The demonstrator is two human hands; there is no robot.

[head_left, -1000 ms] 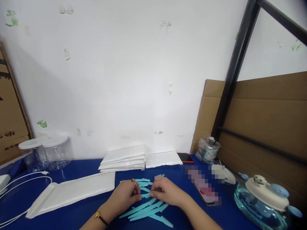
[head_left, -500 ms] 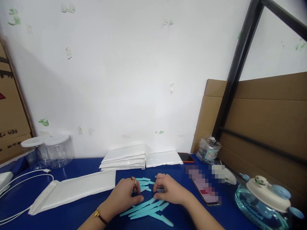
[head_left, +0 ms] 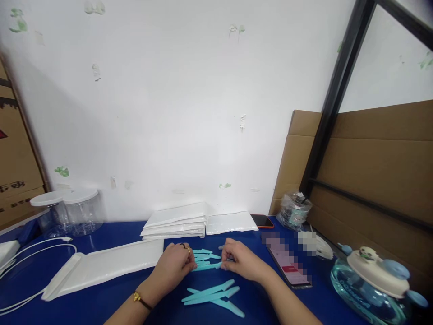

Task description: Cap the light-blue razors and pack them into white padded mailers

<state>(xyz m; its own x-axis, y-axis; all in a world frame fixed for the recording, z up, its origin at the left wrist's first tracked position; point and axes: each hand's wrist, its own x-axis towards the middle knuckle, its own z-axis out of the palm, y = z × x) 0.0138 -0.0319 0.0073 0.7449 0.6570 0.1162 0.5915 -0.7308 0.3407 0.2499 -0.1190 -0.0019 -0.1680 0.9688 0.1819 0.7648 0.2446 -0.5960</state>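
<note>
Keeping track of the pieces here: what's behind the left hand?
Several teal pieces run out past the fingers of the left hand. Their other ends are covered by it; anything else there can't be seen.

On the table (head_left: pixel 84 307), jars (head_left: pixel 84 215) stood left of the packet stack (head_left: pixel 176 220); strips (head_left: pixel 209 294) lay before it, with a phone (head_left: pixel 290 268) between strips and the bottle (head_left: pixel 367 289) at right

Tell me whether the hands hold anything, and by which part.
A teal strip, apparently by its ends: left hand at one, right hand at the other.
</note>
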